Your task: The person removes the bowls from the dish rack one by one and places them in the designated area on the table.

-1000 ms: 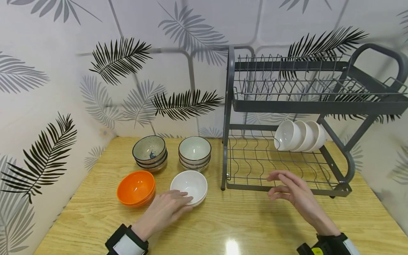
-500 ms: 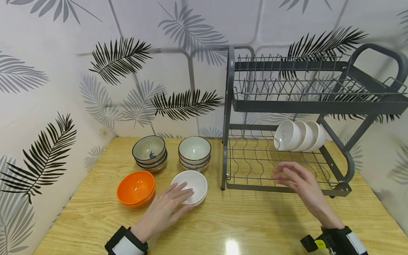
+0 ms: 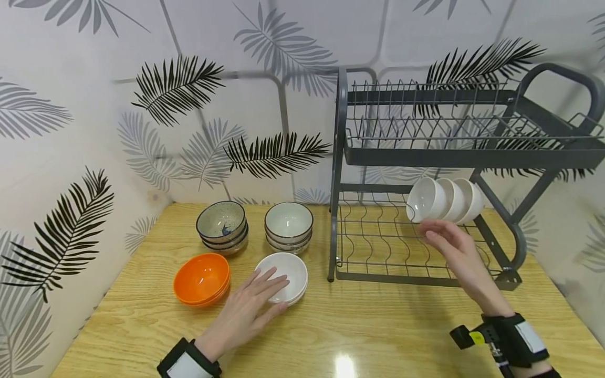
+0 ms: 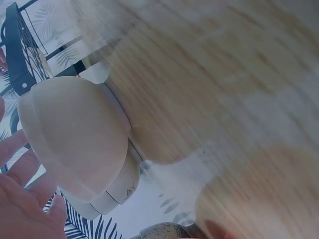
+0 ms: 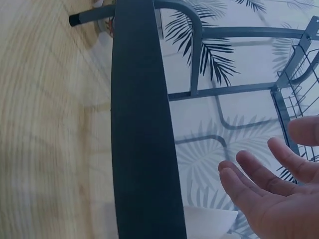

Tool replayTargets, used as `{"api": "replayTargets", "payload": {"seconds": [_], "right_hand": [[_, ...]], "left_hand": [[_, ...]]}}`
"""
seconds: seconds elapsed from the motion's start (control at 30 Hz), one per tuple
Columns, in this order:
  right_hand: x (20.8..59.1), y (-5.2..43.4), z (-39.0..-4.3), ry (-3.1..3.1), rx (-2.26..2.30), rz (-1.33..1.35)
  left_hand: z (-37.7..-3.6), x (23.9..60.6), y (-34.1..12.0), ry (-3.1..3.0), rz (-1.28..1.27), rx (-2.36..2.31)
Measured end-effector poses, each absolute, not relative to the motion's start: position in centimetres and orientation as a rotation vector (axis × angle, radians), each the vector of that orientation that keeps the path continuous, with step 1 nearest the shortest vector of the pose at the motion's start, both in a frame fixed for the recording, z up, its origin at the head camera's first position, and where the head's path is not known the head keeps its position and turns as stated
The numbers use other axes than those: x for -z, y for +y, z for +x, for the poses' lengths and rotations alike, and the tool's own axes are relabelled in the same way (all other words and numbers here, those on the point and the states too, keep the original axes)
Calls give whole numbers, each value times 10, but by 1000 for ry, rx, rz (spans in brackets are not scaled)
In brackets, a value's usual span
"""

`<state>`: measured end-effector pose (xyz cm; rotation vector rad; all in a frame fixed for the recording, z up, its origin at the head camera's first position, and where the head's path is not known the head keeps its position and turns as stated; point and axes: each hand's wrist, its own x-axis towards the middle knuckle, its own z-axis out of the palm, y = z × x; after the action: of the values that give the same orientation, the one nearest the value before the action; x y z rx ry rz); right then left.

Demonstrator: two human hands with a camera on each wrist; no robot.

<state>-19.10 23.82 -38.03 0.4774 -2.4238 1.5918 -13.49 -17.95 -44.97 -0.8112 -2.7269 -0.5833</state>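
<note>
Wooden table (image 3: 359, 336): left wrist view alone shows white bowls (image 4: 79, 144) stacked.

Wall (image 3: 94, 63): white, printed with black and grey palm fronds, crossed by grey lines.
Table (image 3: 368, 325): pale yellow wood grain, glossy.
Dish rack (image 3: 342, 157): dark grey frame and wire.
Bowls in rack (image 3: 441, 199): plain white, three, on the lower shelf.
White bowls (image 3: 283, 270): plain white, left of the rack.
Orange bowls (image 3: 200, 278): bright orange, further left of the rack.
Speckled bowls (image 3: 221, 223): grey-green speckle, dark blue mark inside.
Pale bowls (image 3: 288, 220): pale green-white inside, dark brown rim, nearest the rack's left post.
Wrist straps (image 3: 515, 338): black with white patches.
</note>
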Motion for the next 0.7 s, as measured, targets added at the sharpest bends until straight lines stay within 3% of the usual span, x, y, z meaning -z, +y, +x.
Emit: {"api": "replayTargets", "payload": {"seconds": [0.27, 0.7], "right_hand": [[370, 245, -208, -2560, -1338, 272], [354, 247, -241, -2667, -1075, 215]], "left_hand": [[-134, 448, -179, -2741, -789, 637], [-132, 450, -179, -2723, -756, 672]]}}
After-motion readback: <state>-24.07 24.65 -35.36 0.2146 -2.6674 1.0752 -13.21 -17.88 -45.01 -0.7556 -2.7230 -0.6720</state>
